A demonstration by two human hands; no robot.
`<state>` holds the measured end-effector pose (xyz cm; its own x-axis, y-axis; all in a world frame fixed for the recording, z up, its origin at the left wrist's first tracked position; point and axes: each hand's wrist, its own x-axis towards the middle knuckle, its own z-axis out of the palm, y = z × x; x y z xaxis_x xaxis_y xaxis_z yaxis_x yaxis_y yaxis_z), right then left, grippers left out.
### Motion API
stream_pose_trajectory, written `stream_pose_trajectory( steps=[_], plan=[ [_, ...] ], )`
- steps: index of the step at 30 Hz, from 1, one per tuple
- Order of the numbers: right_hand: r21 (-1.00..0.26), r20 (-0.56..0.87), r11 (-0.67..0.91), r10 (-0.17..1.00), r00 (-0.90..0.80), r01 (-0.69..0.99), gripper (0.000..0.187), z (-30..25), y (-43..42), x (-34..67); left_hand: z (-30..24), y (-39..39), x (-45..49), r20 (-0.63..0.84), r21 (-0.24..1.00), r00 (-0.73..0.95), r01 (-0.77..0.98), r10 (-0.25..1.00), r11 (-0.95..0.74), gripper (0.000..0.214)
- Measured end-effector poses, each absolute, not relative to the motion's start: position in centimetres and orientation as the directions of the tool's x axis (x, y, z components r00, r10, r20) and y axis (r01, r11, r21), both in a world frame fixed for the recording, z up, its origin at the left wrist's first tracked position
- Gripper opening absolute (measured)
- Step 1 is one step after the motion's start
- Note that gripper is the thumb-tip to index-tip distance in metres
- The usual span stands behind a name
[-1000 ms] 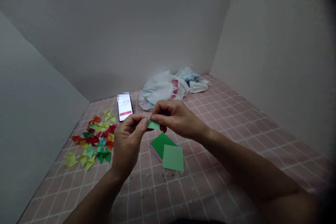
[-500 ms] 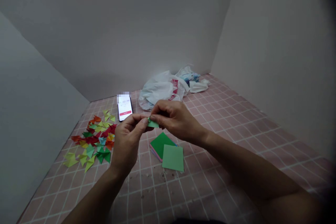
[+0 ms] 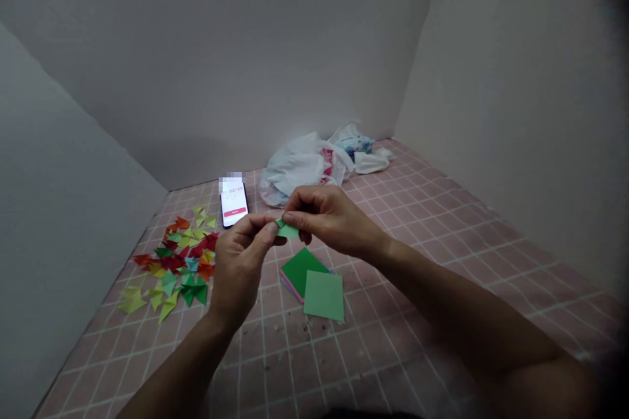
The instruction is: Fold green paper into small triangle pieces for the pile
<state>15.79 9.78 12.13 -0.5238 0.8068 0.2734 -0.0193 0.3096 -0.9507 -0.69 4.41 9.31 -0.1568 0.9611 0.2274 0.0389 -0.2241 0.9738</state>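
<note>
A small folded piece of light green origami paper (image 3: pixel 287 230) is held up between both hands. My left hand (image 3: pixel 242 255) pinches its left side between thumb and fingers. With thumb and forefinger, my right hand (image 3: pixel 324 219) grips its upper right edge; part of the paper is hidden by the fingers. Below the hands lies a stack of square paper (image 3: pixel 302 272), dark green on top with pink and purplish edges under it. A loose light green square (image 3: pixel 324 296) overlaps the stack's near corner.
Many folded paper shapes (image 3: pixel 171 262) in red, orange, yellow and green lie at the left. Behind them a phone (image 3: pixel 234 201) shows a timer. White plastic bags (image 3: pixel 299 167) and a blue-and-white packet (image 3: pixel 356 144) rest by the back wall. Pink tiled surface (image 3: pixel 442 229) spreads below, walled on three sides.
The right hand has shifted slightly on the paper, and a bit more of the folded green piece shows. My left hand has barely moved.
</note>
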Motion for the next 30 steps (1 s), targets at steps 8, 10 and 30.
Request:
stream_pose_trajectory(
  steps=[8, 10, 30],
  plan=[
    [-0.947, 0.288, 0.319, 0.778, -0.558, -0.043, 0.013, 12.12, 10.03, 16.08, 9.51, 4.28, -0.58, 0.241, 0.970, -0.164, 0.085, 0.957, -0.229, 0.010],
    [-0.942, 0.296, 0.332, 0.770, -0.565, -0.043, 0.012, 12.15, 9.98, 16.11, 9.50, 4.29, -0.50, 0.224, 0.975, -0.163, 0.033, 0.961, -0.221, 0.009],
    [-0.831, 0.443, 0.551, 0.740, -0.506, 0.079, 0.014, 11.59, 9.77, 15.74, 9.56, 4.65, -0.51, 0.121, 0.984, -0.112, -0.118, 0.986, -0.134, 0.010]
  ],
)
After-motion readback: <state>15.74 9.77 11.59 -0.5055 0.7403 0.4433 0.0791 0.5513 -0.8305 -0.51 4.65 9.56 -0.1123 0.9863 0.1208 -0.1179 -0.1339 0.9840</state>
